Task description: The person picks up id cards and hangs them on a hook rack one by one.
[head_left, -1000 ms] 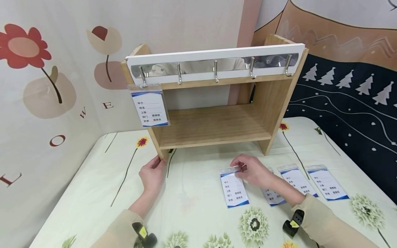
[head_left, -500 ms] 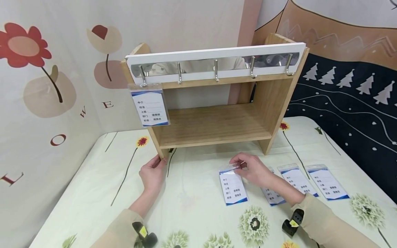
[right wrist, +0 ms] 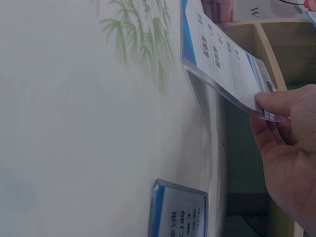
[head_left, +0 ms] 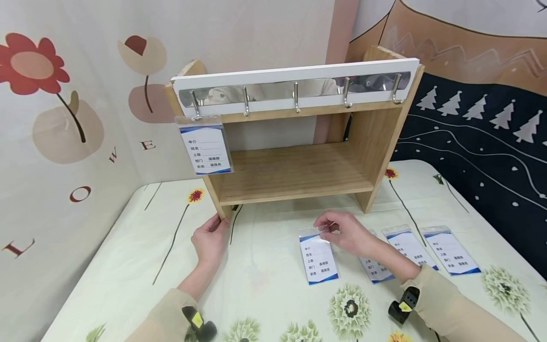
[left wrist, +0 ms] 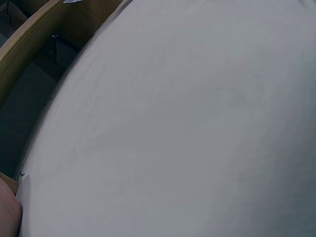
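My right hand pinches the top clear edge of a blue-and-white ID badge holder between thumb and fingers. In the right wrist view, the badge tilts up above the cloth with its slotted end by the thumb. The left hand holds the foot of the left side panel of a wooden shelf. Across the shelf's top front runs a white rail with several metal hooks. Another badge hangs from the leftmost hook; the other hooks carry nothing.
Several more badges lie on the floral tablecloth to the right, including a rightmost one and one partly hidden by my right wrist. Printed curtains stand behind the shelf and at both sides.
My right hand and the pinched badge have shifted slightly to the left. The left hand stays at the shelf's foot, and the hanging badge has not moved.
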